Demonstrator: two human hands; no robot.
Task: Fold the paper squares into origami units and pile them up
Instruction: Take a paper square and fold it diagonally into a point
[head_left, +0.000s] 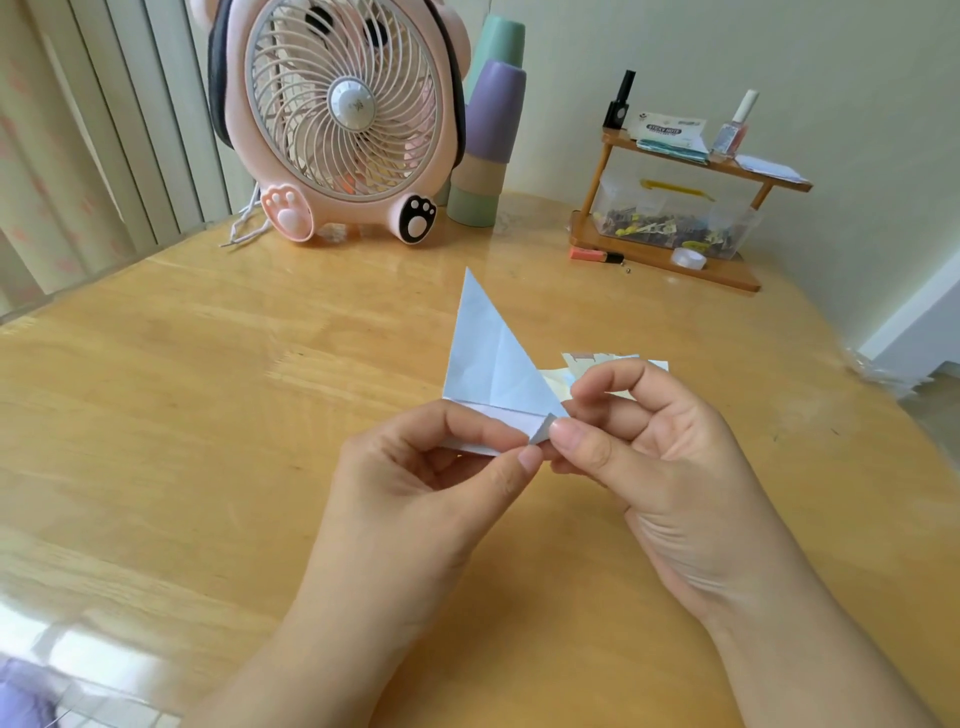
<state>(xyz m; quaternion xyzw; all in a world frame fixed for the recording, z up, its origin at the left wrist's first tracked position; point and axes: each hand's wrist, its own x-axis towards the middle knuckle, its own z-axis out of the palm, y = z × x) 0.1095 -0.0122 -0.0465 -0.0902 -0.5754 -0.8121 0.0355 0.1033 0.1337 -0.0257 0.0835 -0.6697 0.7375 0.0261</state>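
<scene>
Meanwhile, a person's left hand and right hand, fingers curled, are pinching the lower corner of a pale blue folded paper, pointing upward, in front of the pink fan.

Two hands, one folded paper, four cups.

folded paper: pale blue, centre frame
fan: pink, paw prints, upper left
stacked cups: mint, purple, beige, green
table: honey wood

"STICKY NOTE" on the white packet atop the small wooden shelf.
</scene>
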